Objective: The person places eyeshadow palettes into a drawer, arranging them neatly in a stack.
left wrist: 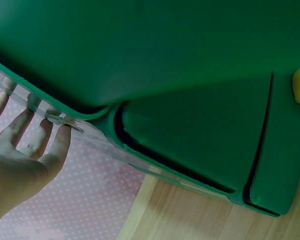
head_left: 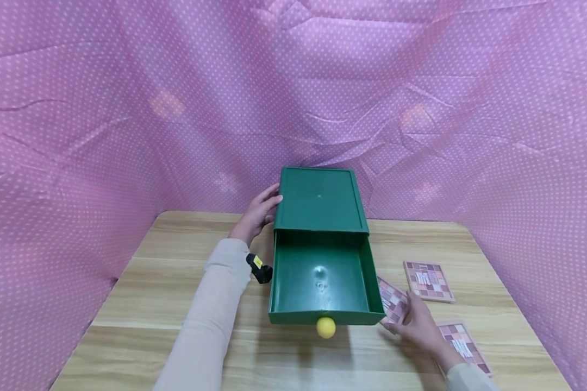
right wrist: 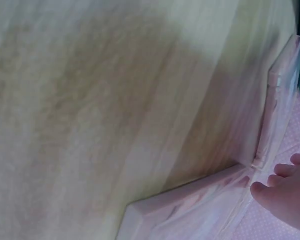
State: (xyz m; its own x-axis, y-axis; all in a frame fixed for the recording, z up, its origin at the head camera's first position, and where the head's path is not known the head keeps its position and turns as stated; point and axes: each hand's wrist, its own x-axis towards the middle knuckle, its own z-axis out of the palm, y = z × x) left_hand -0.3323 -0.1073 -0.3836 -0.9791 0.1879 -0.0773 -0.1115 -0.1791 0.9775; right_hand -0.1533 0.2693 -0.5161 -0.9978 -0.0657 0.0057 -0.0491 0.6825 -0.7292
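A green plastic drawer box (head_left: 320, 198) stands on the table, its drawer (head_left: 318, 266) pulled out toward me, with nothing inside. A round yellow knob (head_left: 325, 327) sits on the drawer's front. My left hand (head_left: 259, 212) rests against the box's left side, fingers spread along the wall in the left wrist view. To the right of the drawer, my right hand (head_left: 423, 328) holds a pink eyeshadow palette (head_left: 391, 303) at its right edge, thumb by the near corner. The drawer's side hides part of this palette.
Another palette (head_left: 428, 281) lies farther back on the right, and one more palette (head_left: 462, 345) lies nearer me, partly behind my right forearm. Pink dotted cloth (head_left: 293, 98) hangs around the wooden table (head_left: 176, 282). A black wrist camera (head_left: 259, 268) sits close to the drawer's left side.
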